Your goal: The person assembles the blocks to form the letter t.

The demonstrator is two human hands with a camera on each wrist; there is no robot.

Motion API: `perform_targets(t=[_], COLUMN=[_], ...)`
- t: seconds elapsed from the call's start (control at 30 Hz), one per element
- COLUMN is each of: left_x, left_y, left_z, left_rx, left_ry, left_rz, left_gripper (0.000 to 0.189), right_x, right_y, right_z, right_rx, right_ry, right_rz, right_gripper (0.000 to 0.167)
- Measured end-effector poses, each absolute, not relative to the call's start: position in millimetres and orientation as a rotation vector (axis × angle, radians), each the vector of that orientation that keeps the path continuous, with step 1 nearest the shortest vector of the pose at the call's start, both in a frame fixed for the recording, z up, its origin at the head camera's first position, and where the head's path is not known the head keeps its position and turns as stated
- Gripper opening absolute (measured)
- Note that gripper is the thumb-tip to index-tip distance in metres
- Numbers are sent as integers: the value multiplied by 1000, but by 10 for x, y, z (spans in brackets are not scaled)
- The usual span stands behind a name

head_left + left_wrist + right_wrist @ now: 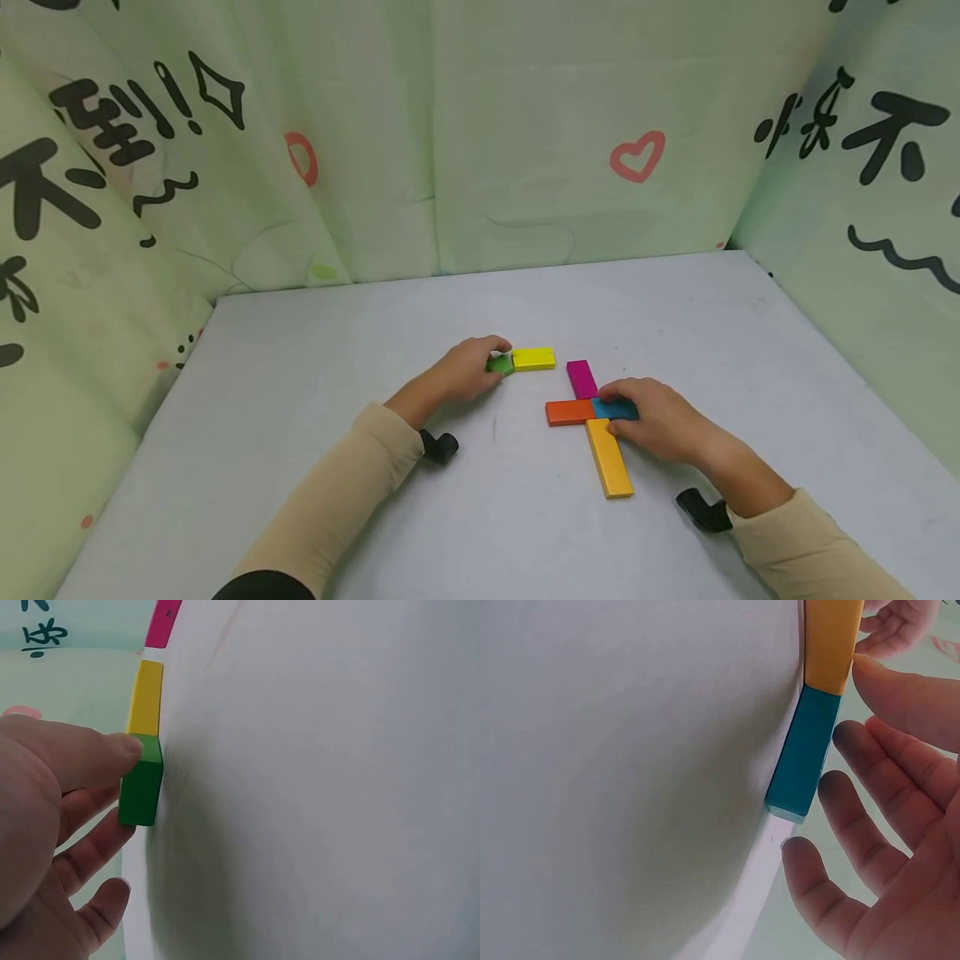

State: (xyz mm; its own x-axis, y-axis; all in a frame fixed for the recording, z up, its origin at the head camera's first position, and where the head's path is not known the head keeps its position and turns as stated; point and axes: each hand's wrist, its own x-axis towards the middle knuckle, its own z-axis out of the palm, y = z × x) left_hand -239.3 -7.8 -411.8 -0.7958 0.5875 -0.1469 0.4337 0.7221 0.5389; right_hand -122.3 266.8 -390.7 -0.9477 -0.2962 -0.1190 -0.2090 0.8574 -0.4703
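Observation:
My left hand (pixel 468 367) pinches a green block (pixel 141 784) between thumb and fingers, its end against a bright yellow block (pixel 533 359). My right hand (pixel 663 417) is around a blue block (pixel 615 408), fingertips along its far edge and thumb by its near edge. That thumb also lies at the upper end of an amber-yellow block (pixel 609 458). An orange block (pixel 568 412) meets the blue one end to end, and a magenta block (pixel 582 379) slants up from where they join. The amber block runs from the same junction toward me.
All the blocks lie flat on a white table (pixel 450 533). A pale green curtain (pixel 510 167) with black lettering and red hearts surrounds its back and sides. Black wrist mounts (pixel 705 510) stick out beside both sleeves, low over the tabletop.

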Motion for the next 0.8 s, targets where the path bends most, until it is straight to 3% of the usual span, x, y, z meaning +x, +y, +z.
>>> perform_targets(t=[0.43, 0.63, 0.8], left_x=[-2352, -2352, -2342], left_y=[-171, -199, -209], left_z=[-4135, -4130, -4134], left_rx=[733, 756, 742], left_ry=[2573, 2632, 2643], left_rz=[820, 765, 738], left_gripper=[46, 37, 46], right_x=[-1212, -1216, -1213], right_y=[2670, 2667, 2661], right_z=[-3898, -3901, -3905], right_rx=[-399, -399, -396], right_ry=[2846, 2850, 2848], right_rz=[-701, -695, -696], right_gripper=[45, 45, 45])
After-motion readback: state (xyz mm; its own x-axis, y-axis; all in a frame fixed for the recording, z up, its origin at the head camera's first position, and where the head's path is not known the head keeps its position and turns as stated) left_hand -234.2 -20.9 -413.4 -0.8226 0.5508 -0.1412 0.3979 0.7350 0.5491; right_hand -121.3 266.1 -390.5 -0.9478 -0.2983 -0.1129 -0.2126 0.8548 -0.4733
